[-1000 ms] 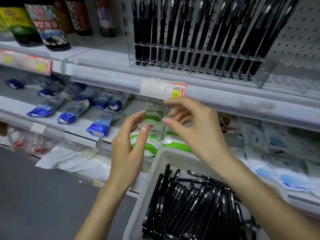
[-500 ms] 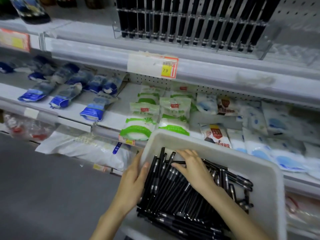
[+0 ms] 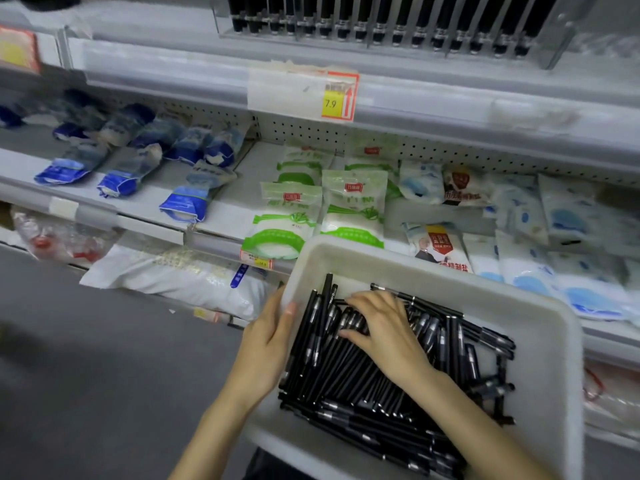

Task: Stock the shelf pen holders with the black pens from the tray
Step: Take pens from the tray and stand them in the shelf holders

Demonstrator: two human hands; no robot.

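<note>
Shelf holder: clear acrylic pen rack [image 3: 388, 32] stood above, well apart from both hands.
Tray: white plastic tray [image 3: 540, 344] held the black pens [image 3: 363, 382].
Left hand [image 3: 266, 344]: gripped the tray's left wall.
Right hand [image 3: 388, 330]: fingers curled on the pile; grasp unclear.

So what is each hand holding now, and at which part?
Left hand grips the tray by its left rim. Right hand lies on the pens; a grasp cannot be told.
</note>
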